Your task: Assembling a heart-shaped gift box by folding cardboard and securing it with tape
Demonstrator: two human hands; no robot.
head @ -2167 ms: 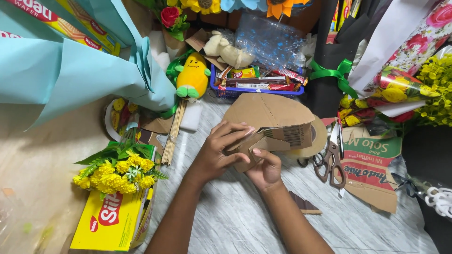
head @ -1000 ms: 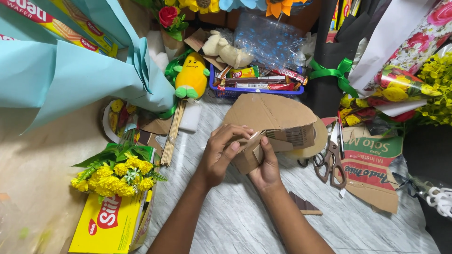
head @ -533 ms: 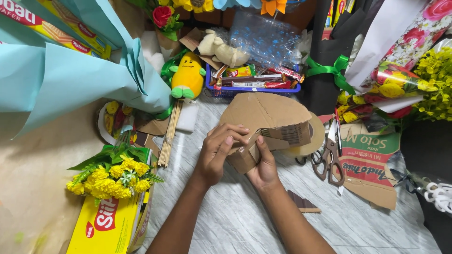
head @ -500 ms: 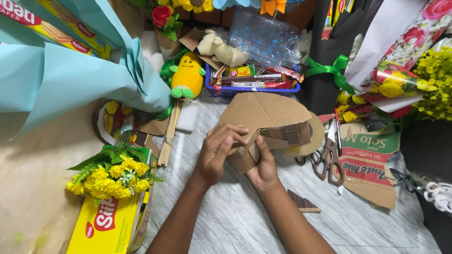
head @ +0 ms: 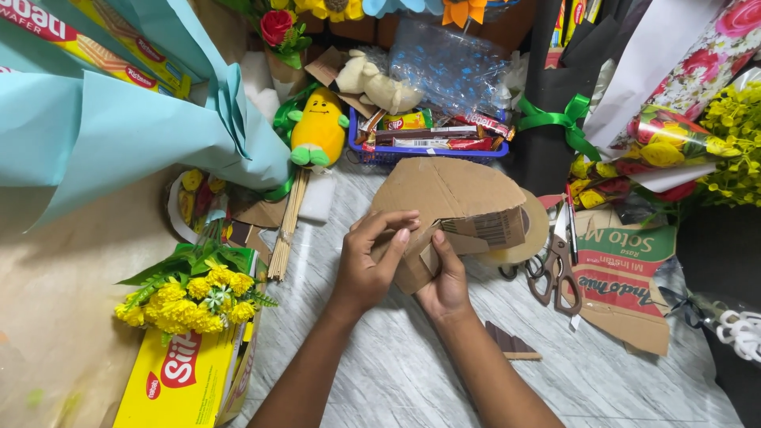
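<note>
Both hands grip one piece of brown cardboard (head: 444, 190) at its near corner, over a grey marbled table (head: 396, 372). My left hand (head: 369, 261) pinches the folded flap from the left, fingers curled over its top edge. My right hand (head: 444, 281) holds the same flap from below, thumb pointing up against it. The cardboard's rounded far part lies flat on the table and partly covers a roll of clear tape (head: 527, 234).
Scissors (head: 555, 265) and a printed cardboard sheet (head: 626, 277) lie to the right. A yellow box (head: 186, 376) with yellow artificial flowers (head: 190, 293) sits left. Wooden skewers (head: 289, 222), a yellow plush toy (head: 317, 127), a blue basket of snacks (head: 432, 143) and teal wrapping paper (head: 119, 135) lie behind.
My left-hand fingers have shifted along the flap's top edge and pressed it down; the right hand stays under it. The view has drifted slightly.
</note>
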